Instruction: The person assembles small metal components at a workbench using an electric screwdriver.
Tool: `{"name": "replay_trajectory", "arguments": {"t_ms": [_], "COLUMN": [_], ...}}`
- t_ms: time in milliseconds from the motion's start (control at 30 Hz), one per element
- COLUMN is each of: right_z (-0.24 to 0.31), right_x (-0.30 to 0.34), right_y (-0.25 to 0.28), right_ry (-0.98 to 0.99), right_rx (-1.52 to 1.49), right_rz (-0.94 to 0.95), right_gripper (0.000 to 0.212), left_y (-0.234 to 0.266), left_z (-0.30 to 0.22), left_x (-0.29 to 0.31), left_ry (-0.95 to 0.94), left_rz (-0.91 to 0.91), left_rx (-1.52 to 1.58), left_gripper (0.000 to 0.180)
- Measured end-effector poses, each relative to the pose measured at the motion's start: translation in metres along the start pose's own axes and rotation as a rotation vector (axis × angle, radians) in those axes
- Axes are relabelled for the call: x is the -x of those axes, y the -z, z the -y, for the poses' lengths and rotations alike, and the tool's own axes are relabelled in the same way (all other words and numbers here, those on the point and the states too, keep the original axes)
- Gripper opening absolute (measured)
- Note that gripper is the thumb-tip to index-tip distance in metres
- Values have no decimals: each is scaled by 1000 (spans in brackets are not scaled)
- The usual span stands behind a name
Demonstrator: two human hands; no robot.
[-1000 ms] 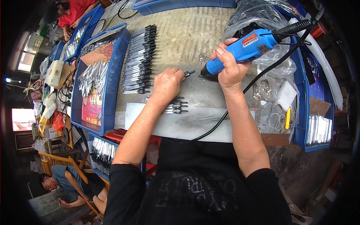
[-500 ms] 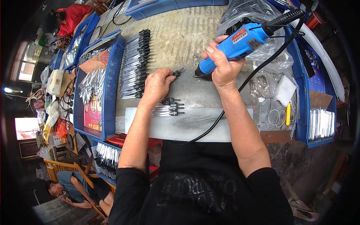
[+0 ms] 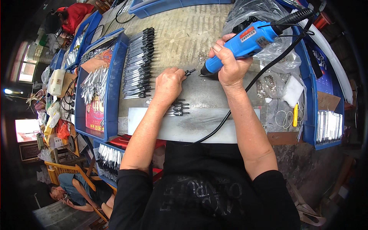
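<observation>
My right hand point(image 3: 231, 68) is wrapped round a blue electric screwdriver point(image 3: 245, 42), tilted so that its black nose points down and left to the worktop. In my left hand point(image 3: 168, 86), closed, is a slim metal rod with a black end; only that dark end point(image 3: 189, 72) sticks out past the fingers. The tool's tip is a short gap to the right of it. Under my left wrist lie several more black-ended rods point(image 3: 178, 110), partly hidden by the forearm. Beyond the tool nose is a scatter of small screws point(image 3: 202, 57).
A long row of black-ended rods point(image 3: 137, 65) lies left of my hands. Blue bins point(image 3: 122, 53) of metal parts flank the worktop. The tool's black cable point(image 3: 249, 88) crosses by my right forearm. Right are plastic bags point(image 3: 271, 85) and a yellow-handled tool point(image 3: 295, 115). Two other people are at left.
My left hand has shifted right with the rod, bringing its black end closer to the screwdriver tip. The screwdriver has moved only slightly right.
</observation>
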State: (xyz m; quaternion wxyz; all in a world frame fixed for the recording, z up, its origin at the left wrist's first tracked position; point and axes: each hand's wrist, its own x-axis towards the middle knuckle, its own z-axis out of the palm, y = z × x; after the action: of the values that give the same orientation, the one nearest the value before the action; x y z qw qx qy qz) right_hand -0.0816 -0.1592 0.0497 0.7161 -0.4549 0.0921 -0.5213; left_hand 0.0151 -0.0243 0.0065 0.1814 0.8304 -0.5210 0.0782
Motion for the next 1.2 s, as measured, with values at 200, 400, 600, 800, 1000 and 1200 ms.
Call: {"name": "replay_trajectory", "arguments": {"t_ms": [200,400,600,800,1000,1200], "right_z": [-2,0,0,-2,0,0], "right_x": [1,0,0,-1,0,1], "right_y": [-3,-3,-3,-1,-3,-2], "right_ry": [-1,-6,-5,2,-12,-5], "right_rx": [-81,-58,-68,-62,-74,17], "right_rz": [-40,-35,-40,-39,-27,-10], "right_gripper": [22,22,21,21,21,26], "left_y": [-1,2,3,6,4,3], "left_z": [1,3,12,10,3,1], "left_x": [6,4,4,6,8,4], "left_ry": [7,-3,122,122,23,40], "left_rz": [-35,-5,10,-3,-4,4], "left_rx": [34,87,253,253,120,103], "left_gripper": [11,11,11,11,13,14]}}
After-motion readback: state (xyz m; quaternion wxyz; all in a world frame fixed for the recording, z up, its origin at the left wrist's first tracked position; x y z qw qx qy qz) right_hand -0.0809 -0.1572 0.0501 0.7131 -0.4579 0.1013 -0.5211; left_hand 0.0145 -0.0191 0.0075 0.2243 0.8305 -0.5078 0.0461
